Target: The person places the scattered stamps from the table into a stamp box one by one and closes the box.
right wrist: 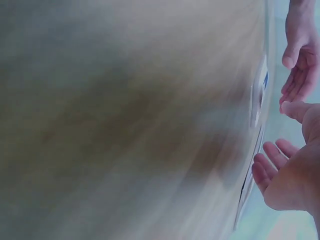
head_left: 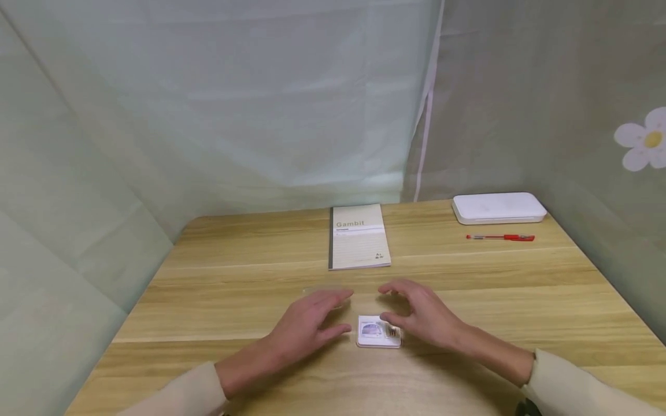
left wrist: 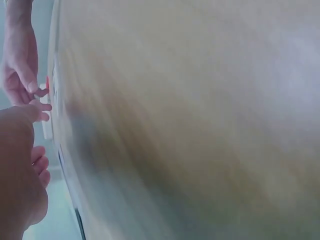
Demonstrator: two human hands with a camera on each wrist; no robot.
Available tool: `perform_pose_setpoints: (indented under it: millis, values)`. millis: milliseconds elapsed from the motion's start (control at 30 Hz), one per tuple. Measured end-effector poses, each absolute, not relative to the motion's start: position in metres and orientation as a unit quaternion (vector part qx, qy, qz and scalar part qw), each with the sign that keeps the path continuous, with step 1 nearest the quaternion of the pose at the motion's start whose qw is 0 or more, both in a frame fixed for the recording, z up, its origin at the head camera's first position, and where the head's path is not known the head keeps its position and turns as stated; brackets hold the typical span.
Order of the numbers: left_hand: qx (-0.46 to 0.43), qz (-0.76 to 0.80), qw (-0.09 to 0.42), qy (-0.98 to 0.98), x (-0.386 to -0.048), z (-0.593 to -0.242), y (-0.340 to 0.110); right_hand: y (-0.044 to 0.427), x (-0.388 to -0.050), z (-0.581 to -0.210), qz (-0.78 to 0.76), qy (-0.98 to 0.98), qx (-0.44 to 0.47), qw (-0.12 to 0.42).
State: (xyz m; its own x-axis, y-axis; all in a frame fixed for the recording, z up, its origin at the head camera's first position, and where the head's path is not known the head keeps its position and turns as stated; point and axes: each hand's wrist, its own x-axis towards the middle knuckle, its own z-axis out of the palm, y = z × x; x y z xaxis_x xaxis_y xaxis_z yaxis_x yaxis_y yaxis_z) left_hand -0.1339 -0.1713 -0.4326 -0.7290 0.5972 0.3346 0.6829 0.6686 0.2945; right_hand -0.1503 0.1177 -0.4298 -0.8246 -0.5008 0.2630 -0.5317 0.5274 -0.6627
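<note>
A small white rectangular item (head_left: 370, 341) with rounded corners and printed pictures on top lies flat on the wooden table, between my two hands. To its left, my left hand (head_left: 304, 323) hovers with relaxed fingers and holds nothing. On the other side is my right hand (head_left: 424, 315), its fingers loosely bent and its thumb over the item's upper right corner; whether the thumb touches it I cannot tell. Both wrist views show the hands facing each other, with gaps between fingers and thumbs. A faint clear outline by the left hand is too dim to identify.
Beyond the hands lies a notebook (head_left: 359, 245) marked Gambit. At the back right sit a white case (head_left: 499, 208) and, before it, a red pen (head_left: 502, 237). Curtains (head_left: 291, 104) rise behind the wooden table (head_left: 218, 277) and along its sides.
</note>
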Motion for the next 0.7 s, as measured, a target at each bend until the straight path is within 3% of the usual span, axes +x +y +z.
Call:
perform_pose_setpoints:
  millis: [267, 700]
  values:
    - [-0.308, -0.173, 0.109, -0.929, -0.142, -0.427, -0.197, 0.097, -0.161, -0.428, 0.370, -0.874, 0.315, -0.007]
    - [-0.240, -0.156, 0.066, -0.956, -0.150, -0.437, -0.225, 0.066, -0.181, -0.428, 0.338, -0.873, 0.343, -0.081]
